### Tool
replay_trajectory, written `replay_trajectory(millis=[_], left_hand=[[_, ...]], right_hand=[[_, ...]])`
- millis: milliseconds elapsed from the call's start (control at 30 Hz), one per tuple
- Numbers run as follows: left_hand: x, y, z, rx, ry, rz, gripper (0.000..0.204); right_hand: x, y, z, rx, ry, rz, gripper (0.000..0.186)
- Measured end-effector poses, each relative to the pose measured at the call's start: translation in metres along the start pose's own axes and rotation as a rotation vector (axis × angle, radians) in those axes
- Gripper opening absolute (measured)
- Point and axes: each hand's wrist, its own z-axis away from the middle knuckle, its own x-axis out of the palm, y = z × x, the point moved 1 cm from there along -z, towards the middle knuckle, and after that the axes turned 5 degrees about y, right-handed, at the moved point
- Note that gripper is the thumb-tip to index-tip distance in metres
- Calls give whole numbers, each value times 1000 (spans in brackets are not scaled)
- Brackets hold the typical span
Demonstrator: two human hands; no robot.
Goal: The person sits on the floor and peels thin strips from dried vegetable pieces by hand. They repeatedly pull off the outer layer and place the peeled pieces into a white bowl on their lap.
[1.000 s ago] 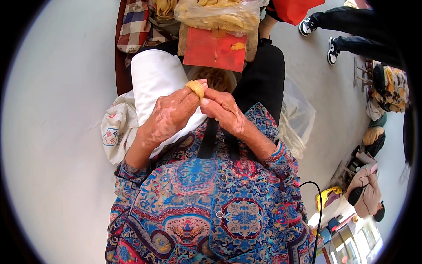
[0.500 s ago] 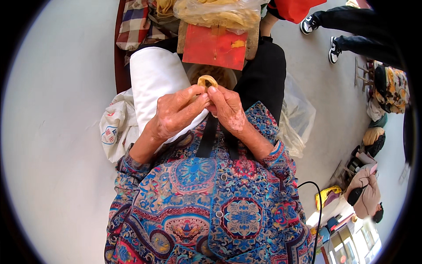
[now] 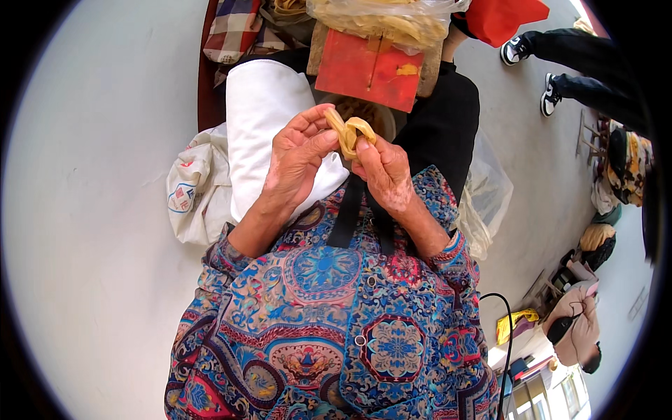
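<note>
Between my hands is a pale yellow, soft-looking strip [image 3: 350, 143], bent into a loop; it looks like a tofu-skin strip, though I cannot be sure. My left hand [image 3: 297, 157] pinches one end between thumb and fingers. My right hand [image 3: 385, 171] is closed on the loop's other side, thumb on top. Just beyond them, a pale bowl [image 3: 388, 120] stands between my knees with brownish-yellow pieces inside, partly hidden by my hands and the red board [image 3: 371, 66] above it.
A clear plastic bag [image 3: 385, 17] of yellow strips lies on the wooden board's far end. White cloth [image 3: 262, 119] covers my left thigh. A white sack [image 3: 199, 189] lies at left, a clear bag [image 3: 486, 196] at right. Another person's shoes [image 3: 549, 94] are at far right.
My hands have moved slightly apart, the left opening outward with a strip end now showing upright beside the loop. The whole view has shifted a little, moving the scene rightward.
</note>
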Motion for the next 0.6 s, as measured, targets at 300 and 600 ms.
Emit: replay_trajectory(millis=[300,600], left_hand=[[0,-5,5,16,39,-204,23],[19,4,15,166,57,-535,20]], right_hand=[[-1,10,-1,-143,-38,154,19],[-1,8,1,-244,-45,203,15]])
